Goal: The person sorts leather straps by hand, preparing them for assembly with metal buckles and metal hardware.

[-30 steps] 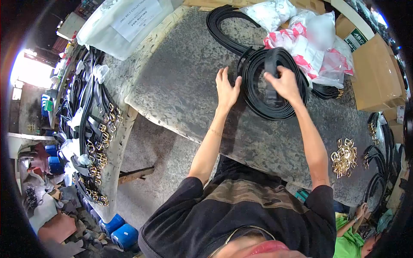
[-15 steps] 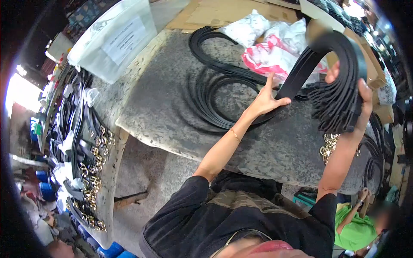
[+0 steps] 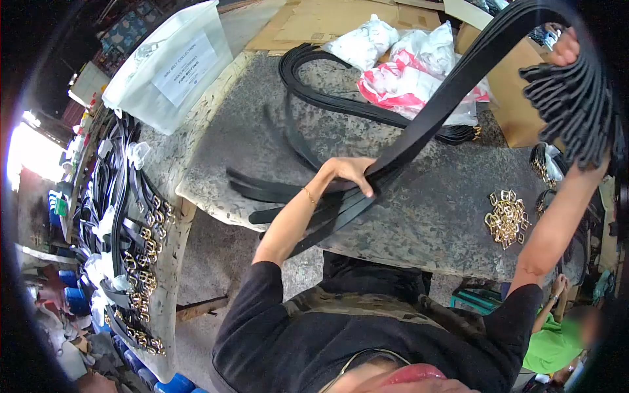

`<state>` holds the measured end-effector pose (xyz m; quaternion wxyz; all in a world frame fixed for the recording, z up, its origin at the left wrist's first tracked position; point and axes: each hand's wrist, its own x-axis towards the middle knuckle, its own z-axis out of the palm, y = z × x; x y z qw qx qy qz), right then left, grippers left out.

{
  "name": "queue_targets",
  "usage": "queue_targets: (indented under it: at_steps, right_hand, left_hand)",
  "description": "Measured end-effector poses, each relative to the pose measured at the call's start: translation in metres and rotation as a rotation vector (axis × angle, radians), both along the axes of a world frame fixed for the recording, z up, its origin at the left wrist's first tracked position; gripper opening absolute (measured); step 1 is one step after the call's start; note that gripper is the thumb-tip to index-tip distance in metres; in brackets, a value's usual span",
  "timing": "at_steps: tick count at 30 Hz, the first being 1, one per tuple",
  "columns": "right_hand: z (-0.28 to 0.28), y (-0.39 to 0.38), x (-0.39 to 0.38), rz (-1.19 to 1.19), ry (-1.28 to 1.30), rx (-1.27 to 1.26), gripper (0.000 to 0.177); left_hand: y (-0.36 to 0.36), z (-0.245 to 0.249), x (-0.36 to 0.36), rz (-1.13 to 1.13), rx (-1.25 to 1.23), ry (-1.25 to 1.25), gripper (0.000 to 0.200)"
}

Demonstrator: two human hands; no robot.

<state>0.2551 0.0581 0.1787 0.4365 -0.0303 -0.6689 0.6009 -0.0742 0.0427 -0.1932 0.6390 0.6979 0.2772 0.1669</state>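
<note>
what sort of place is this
Probably a belt-making workshop: there's a bunch of long black straps, a pile of gold-toned buckles on the worn work table, and a printed label that reads "belt collection".

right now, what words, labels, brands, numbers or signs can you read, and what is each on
"BELT COLLECTION": white paper sheet on the translucent white plastic container; the short word before it is unclear.
"MEN'S ACCESSORIES", probably: same sheet, small and faint.
"FOR BUYING": same sheet.
Print below that: too small to read.
I can read nothing elsewhere.
</note>
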Motion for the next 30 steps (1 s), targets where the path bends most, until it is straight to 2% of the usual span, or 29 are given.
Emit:
queue_targets:
  at_steps: [1,2,3,4,5,6,8,9,11,13,16,17,19,20,21,22,23,24,25,26,27,28,30]
  right_hand:
    - [0.004,-0.001,0.000,-0.014,-0.008,0.014,0.056]
    - [0.008,-0.001,0.001,-0.027,-0.013,0.032,0.056]
    - [0.012,-0.004,0.001,-0.044,-0.020,0.050,0.056]
    - [0.016,-0.003,0.001,-0.057,-0.027,0.061,0.056]
    - [0.018,-0.002,-0.002,-0.068,-0.032,0.072,0.056]
    - [0.020,-0.003,-0.003,-0.079,-0.042,0.080,0.056]
    - [0.023,-0.004,-0.004,-0.105,-0.052,0.092,0.056]
    - [0.025,-0.006,-0.005,-0.116,-0.060,0.098,0.056]
    - [0.027,-0.005,-0.005,-0.128,-0.067,0.110,0.057]
    - [0.031,-0.003,-0.003,-0.130,-0.076,0.125,0.057]
    - [0.037,-0.004,0.002,-0.143,-0.095,0.148,0.057]
    - [0.038,-0.006,0.001,-0.145,-0.103,0.151,0.057]
    - [0.045,-0.007,0.004,-0.174,-0.131,0.169,0.058]
    - [0.044,-0.008,0.006,-0.187,-0.151,0.172,0.058]
    - [0.044,-0.007,0.008,-0.198,-0.174,0.178,0.058]
    - [0.045,-0.006,0.011,-0.209,-0.203,0.183,0.058]
    - [0.042,-0.005,0.017,-0.230,-0.234,0.190,0.058]
    - [0.038,-0.004,0.022,-0.247,-0.270,0.190,0.058]
    - [0.034,-0.002,0.034,-0.283,-0.309,0.197,0.059]
    - [0.030,-0.003,0.042,-0.315,-0.352,0.201,0.059]
    - [0.019,-0.010,0.053,-0.355,-0.400,0.200,0.059]
    - [0.006,-0.012,0.059,-0.393,-0.455,0.193,0.059]
    - [-0.028,-0.015,0.078,-0.463,-0.608,0.126,0.060]
  left_hand:
    - [-0.007,-0.010,-0.004,-0.096,-0.148,0.012,0.093]
    - [-0.010,-0.030,-0.008,-0.018,0.039,0.253,0.090]
    - [-0.007,-0.049,-0.008,-0.048,-0.008,0.333,0.090]
    - [-0.018,-0.024,0.000,-0.080,-0.051,0.414,0.090]
    - [-0.027,-0.034,0.002,0.017,-0.015,0.364,0.091]
    - [-0.032,-0.043,0.001,0.008,-0.022,0.373,0.091]
    - [-0.052,-0.009,0.004,0.180,-0.127,0.107,0.089]
    - [-0.054,-0.007,0.004,0.174,-0.133,0.112,0.089]
    - [-0.057,0.004,0.002,-0.125,-0.459,-0.383,0.084]
    - [-0.069,0.005,0.013,-0.115,-0.537,-0.457,0.084]
    - [-0.086,-0.002,0.043,-0.234,-0.593,-0.555,0.078]
    - [-0.093,-0.007,0.054,-0.225,-0.549,-0.610,0.068]
    - [-0.102,-0.005,0.042,-0.159,-0.337,-0.520,0.060]
    - [-0.116,0.031,0.018,0.031,-0.241,-0.339,0.058]
    - [-0.133,0.058,-0.008,0.358,-0.275,-0.270,0.046]
    - [-0.136,0.089,-0.044,0.505,-0.098,-0.151,0.044]
    - [-0.136,0.117,-0.084,0.646,0.133,0.186,0.038]
    - [-0.137,0.150,-0.122,0.759,0.244,0.295,0.034]
    - [-0.142,0.174,-0.155,0.943,0.263,0.289,0.035]
    - [-0.138,0.186,-0.207,1.027,0.429,0.454,0.040]
    - [-0.140,0.212,-0.229,1.197,0.563,0.629,0.045]
    - [-0.125,0.212,-0.296,1.287,0.659,0.950,0.046]
    - [-0.120,0.252,-0.319,1.241,0.735,1.070,0.051]
